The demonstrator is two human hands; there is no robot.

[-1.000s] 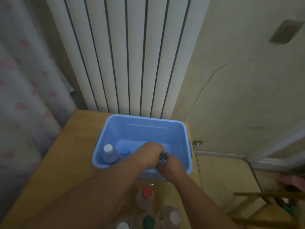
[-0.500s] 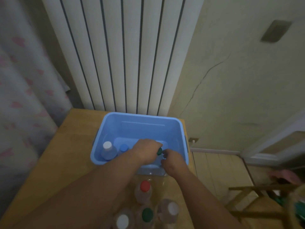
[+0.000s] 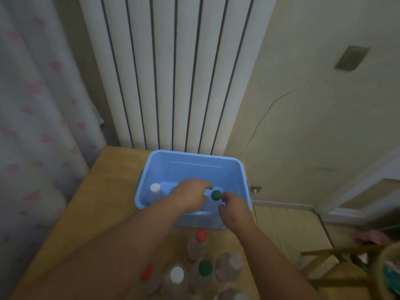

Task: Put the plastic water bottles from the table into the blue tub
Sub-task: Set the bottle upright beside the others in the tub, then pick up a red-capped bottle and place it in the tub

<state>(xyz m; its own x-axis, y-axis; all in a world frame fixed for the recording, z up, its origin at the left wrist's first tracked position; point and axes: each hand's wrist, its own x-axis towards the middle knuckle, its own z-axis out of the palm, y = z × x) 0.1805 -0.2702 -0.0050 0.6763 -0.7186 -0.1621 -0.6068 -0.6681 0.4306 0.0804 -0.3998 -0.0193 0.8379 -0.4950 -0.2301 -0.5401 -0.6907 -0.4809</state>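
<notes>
The blue tub stands on the wooden table against the radiator. Inside it, at the left, a clear bottle with a white cap stands upright. A green-capped bottle is upright in the tub's near middle, between my hands. My left hand curls round it from the left. My right hand holds it from the right, fingertips at the neck. Several more bottles stand on the table near me, among them a red-capped one, a green-capped one and a white-capped one.
A white radiator rises behind the tub and a patterned curtain hangs at the left. The table's right edge drops to the floor, where a wooden frame stands. My forearms cross the table above the waiting bottles.
Both hands stay on the green-capped bottle and have spread slightly, so more of it shows. The blue-capped bottle seen earlier in the tub is now hidden behind my left hand.
</notes>
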